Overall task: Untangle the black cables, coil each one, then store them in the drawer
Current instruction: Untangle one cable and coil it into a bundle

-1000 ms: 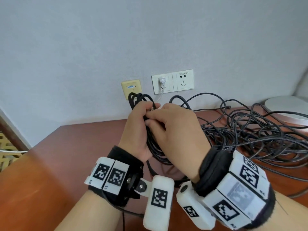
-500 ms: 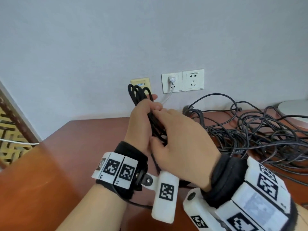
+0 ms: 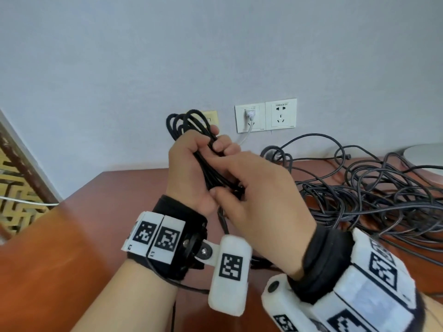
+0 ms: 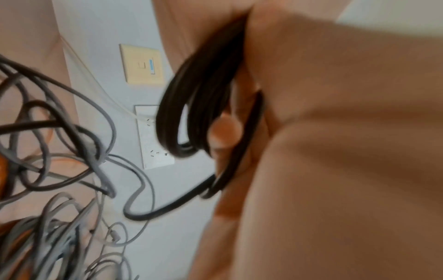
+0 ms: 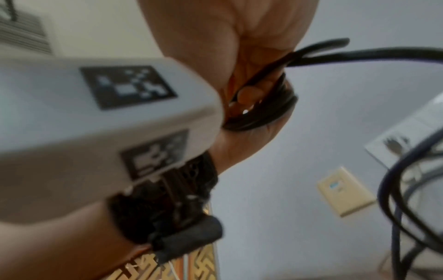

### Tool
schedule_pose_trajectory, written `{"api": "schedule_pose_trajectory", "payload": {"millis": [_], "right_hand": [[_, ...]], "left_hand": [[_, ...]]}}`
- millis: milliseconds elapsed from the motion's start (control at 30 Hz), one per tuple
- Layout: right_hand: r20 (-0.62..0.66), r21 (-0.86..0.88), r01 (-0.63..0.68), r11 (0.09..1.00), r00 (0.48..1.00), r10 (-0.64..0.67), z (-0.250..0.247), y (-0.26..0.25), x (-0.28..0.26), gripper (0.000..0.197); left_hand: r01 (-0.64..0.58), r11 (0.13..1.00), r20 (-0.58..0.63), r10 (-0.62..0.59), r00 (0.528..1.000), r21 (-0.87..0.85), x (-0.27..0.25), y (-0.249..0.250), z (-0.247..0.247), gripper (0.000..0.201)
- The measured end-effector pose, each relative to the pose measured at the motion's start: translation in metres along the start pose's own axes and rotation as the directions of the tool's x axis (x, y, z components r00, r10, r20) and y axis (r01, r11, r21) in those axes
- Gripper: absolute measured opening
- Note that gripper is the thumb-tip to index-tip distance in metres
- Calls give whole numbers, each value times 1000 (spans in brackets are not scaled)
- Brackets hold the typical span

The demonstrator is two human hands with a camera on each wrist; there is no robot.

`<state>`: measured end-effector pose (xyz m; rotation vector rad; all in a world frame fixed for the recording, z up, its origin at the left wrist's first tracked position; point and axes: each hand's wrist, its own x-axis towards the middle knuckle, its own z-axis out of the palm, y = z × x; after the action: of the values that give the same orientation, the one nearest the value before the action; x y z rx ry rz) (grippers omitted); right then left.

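Observation:
My left hand [image 3: 206,149] grips a coil of black cable [image 3: 184,123] upright above the brown table [image 3: 72,236]; its loops stick out above the fist. The blurred left wrist view shows the coil [image 4: 191,106] running through the curled fingers. My right hand [image 3: 230,191] pinches the cable strands at the lower part of the coil, just right of the left palm. In the right wrist view a loose strand [image 5: 359,55] leads off to the right from the coil [image 5: 271,109]. A tangled heap of black cables [image 3: 371,200] lies on the table to the right. No drawer is in view.
Two white wall sockets [image 3: 266,116], one with a white plug, and a yellow wall plate [image 3: 212,116] sit on the grey wall behind the hands. A white round object [image 3: 424,154] stands at the table's far right. A gold lattice panel [image 3: 14,188] is at the left.
The right hand has slid from the top of the coil down to its lower part. The coil's loops now stand higher above the left fist, and the view has shifted left.

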<state>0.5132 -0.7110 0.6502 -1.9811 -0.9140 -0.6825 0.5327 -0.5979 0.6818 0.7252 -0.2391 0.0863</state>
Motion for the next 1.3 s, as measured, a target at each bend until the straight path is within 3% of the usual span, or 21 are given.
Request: {"api": "schedule_pose_trajectory", "payload": {"millis": [100, 167, 233, 333, 433, 567, 667, 733, 833, 933, 1000, 1067, 1133, 1233, 1300], "right_hand": [[1, -87, 40, 995, 999, -40, -7, 5, -1, 14], [132, -76, 118, 990, 985, -107, -9, 8, -1, 21], [318, -101, 203, 974, 934, -162, -10, 8, -1, 25], [479, -227, 273, 935, 867, -137, -18, 10, 2, 16], [465, -313, 332, 890, 871, -161, -31, 13, 4, 24], [378, -163, 259, 952, 908, -183, -42, 21, 8, 24], [381, -84, 145, 986, 919, -103, -42, 33, 13, 23], [462, -169, 126, 977, 886, -35, -41, 37, 13, 30], [549, -388, 191, 902, 834, 60, -37, 36, 10, 31], [507, -543, 210, 813, 853, 118, -34, 28, 9, 37], [434, -608, 188, 771, 892, 125, -33, 22, 10, 31], [317, -619, 111, 777, 941, 118, -35, 19, 11, 26], [219, -547, -18, 837, 962, 164, -40, 17, 13, 19], [233, -242, -218, 945, 933, 274, -47, 17, 17, 16], [267, -106, -274, 956, 918, 293, -49, 17, 18, 15]], "left_hand": [[-131, 989, -81, 126, 989, -68, 6, 21, -10, 15], [-216, 975, -159, 206, 966, -46, 10, 32, -20, 10], [-273, 961, -235, 273, 933, 35, 11, 36, -28, 8], [-316, 939, -325, 342, 881, 132, 12, 33, -29, 16], [-331, 934, -386, 357, 851, 134, 12, 41, -33, 23], [-382, 922, -447, 369, 815, 64, 9, 60, -43, 25], [-429, 902, -463, 402, 790, 51, 7, 69, -46, 24], [-426, 902, -431, 412, 803, 68, 7, 72, -46, 21], [-359, 927, -276, 375, 885, 105, 5, 68, -39, 13], [-203, 947, -1, 210, 978, 249, -1, 61, -26, 32], [-91, 911, 151, 32, 988, 402, -6, 53, -18, 48], [-18, 840, 207, -112, 972, 542, -8, 42, -11, 50], [-9, 716, 182, -165, 969, 698, -8, 29, -6, 44], [-79, 495, 172, -146, 974, 865, -9, 13, -1, 44], [-124, 381, 184, -126, 975, 916, -7, 4, 0, 33]]}}
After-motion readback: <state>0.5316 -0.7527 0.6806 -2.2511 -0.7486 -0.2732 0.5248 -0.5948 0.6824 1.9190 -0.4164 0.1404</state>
